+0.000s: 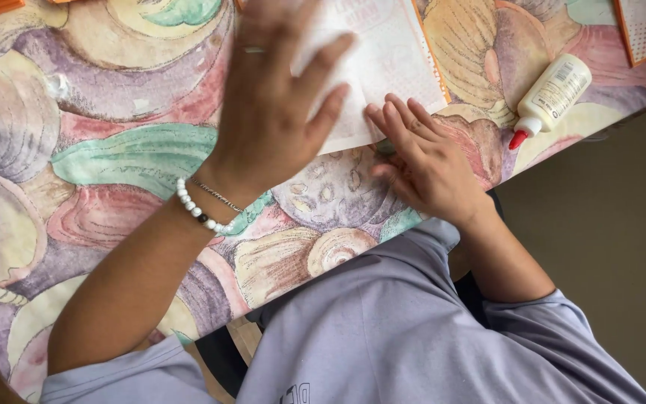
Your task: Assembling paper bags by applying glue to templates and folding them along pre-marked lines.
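Pastel shells and shapes in mauve, pink, teal and cream cover the tablecloth [114, 157] that fills most of the head view; on it lies a white paper sheet [390, 67], flat, faintly printed in pale orange with an orange edge along its right side, its near corner pointing toward the person; over the sheet's left part the left hand [274, 112] is open with fingers spread, blurred, a ring on one finger and a white bead bracelet [200, 213] at the wrist; at the sheet's near corner the right hand [428, 168] lies palm down, fingers together, fingertips on the paper; right of the sheet a white glue bottle [551, 97] with a red tip lies on its side.
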